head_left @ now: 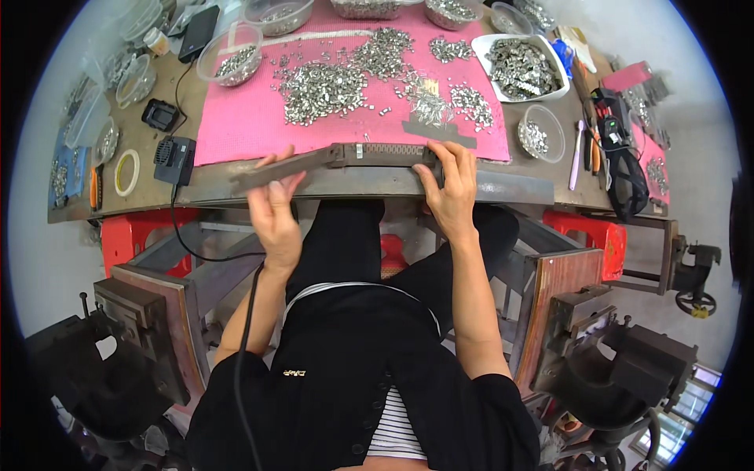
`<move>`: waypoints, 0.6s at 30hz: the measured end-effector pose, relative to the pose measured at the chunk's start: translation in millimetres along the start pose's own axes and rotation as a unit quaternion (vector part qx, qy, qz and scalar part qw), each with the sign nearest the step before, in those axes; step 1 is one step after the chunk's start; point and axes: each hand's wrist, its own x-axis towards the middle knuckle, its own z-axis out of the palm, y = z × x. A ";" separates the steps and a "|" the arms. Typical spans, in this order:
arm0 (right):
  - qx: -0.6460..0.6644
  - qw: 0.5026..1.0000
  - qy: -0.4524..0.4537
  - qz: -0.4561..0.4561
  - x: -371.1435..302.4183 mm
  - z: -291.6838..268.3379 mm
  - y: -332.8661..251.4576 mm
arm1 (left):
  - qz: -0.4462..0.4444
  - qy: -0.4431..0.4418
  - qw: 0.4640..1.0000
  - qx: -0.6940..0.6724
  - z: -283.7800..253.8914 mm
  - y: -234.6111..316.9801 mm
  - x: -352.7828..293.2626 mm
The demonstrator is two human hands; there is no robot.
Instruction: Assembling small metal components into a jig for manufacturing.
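Note:
A long dark metal bar (383, 162), hinged near its middle, lies across the front edge of the table. Its right half carries a row of small slots, with one shiny metal piece at the row's left end. My left hand (275, 220) grips the slanting left half (302, 164) between thumb and fingers; this part is a little blurred. My right hand (453, 188) holds the right end, fingers over the top and thumb against the near side. Just beyond it, loose thin metal pins (431, 111) and a flat grey strip (440, 133) lie on the pink mat (236, 118).
Heaps of small metal parts (322, 90) cover the mat. A white tray (488, 41) and clear tubs (556, 118) of parts stand around it. A black charger (174, 159), tape roll (118, 174) and cable lie left, hand tools (597, 153) right. Bench vises (620, 369) flank me.

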 end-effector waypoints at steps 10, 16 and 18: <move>0.001 1.000 -0.007 0.009 6.0 -4.9 -6.0 | -0.210 -0.180 0.961 -0.025 -1.0 -3.8 2.3; -0.052 0.996 -0.037 -0.058 30.0 -14.6 5.0 | 0.248 -0.144 0.916 0.282 56.8 -10.9 18.8; -0.076 0.989 -0.054 -0.110 33.9 -12.3 5.2 | 0.245 -0.160 0.897 0.330 64.2 -14.4 22.5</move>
